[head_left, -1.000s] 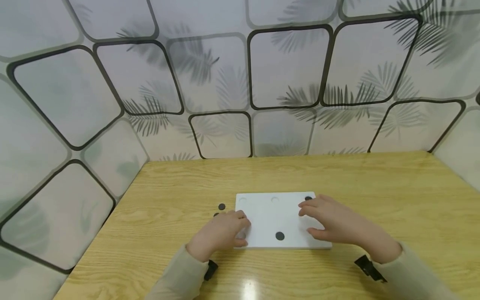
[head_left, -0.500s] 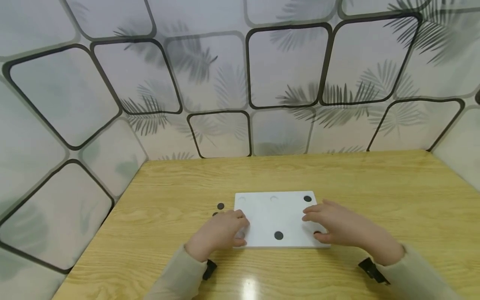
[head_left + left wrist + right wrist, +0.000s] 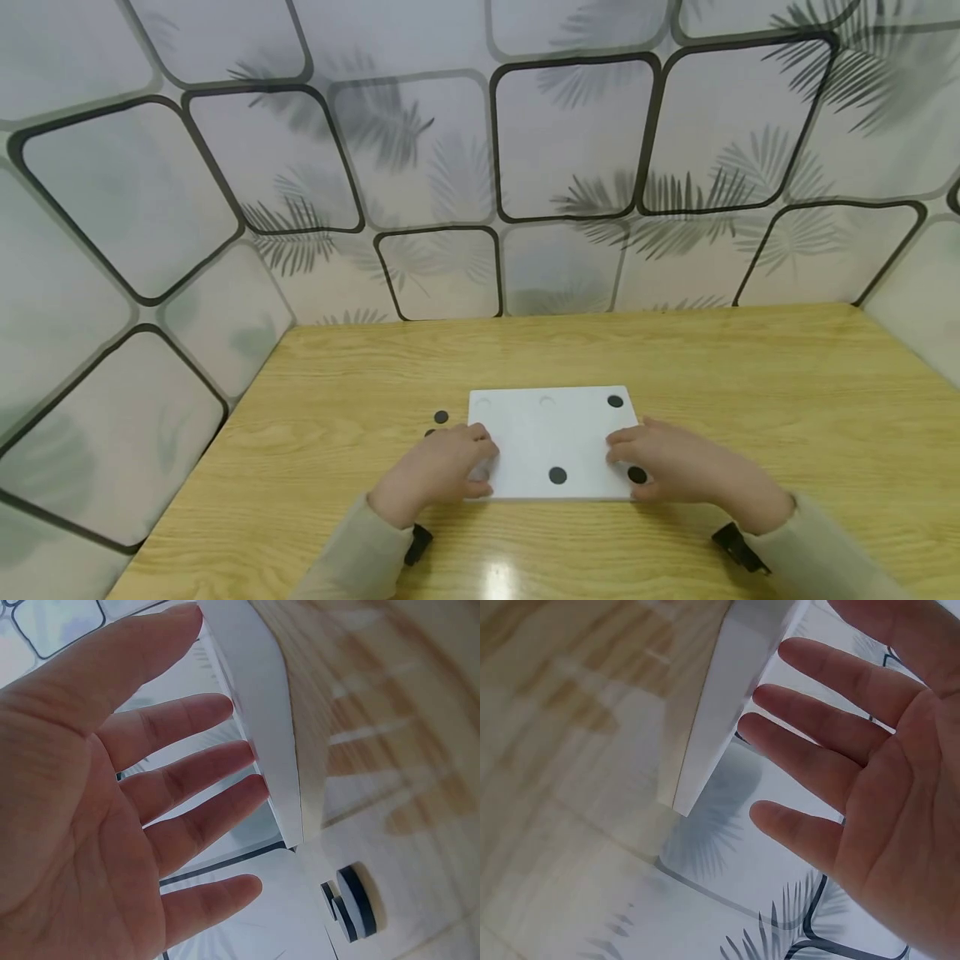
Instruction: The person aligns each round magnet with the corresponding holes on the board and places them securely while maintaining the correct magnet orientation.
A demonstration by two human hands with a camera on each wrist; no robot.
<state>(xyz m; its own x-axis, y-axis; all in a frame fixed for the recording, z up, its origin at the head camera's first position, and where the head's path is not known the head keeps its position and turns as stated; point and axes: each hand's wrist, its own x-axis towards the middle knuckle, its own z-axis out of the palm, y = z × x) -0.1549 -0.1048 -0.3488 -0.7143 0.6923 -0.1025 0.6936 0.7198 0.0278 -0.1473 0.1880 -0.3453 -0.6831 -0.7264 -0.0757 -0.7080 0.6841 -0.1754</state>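
Observation:
A white rectangular board (image 3: 525, 433) lies flat on the wooden table. Black round discs sit on it at the far right corner (image 3: 615, 402), near-edge middle (image 3: 557, 476) and near right corner (image 3: 637, 475). Shallow round recesses show along its far edge. My left hand (image 3: 433, 465) rests its fingertips on the board's left side, fingers nearly straight in the left wrist view. Over the right side is my right hand (image 3: 675, 465), fingers extended and spread, close to the near right disc; whether every fingertip touches the board is unclear. Neither palm holds anything.
Loose discs lie left of the board, one black disc (image 3: 441, 417) behind another partly hidden by my left hand. The left wrist view shows several discs (image 3: 357, 900) close together on the table (image 3: 360, 367). A patterned wall (image 3: 570, 267) stands behind.
My right hand has moved back toward the near right and lowered to the board's right side, uncovering the far right and near right discs. The left hand has stayed put.

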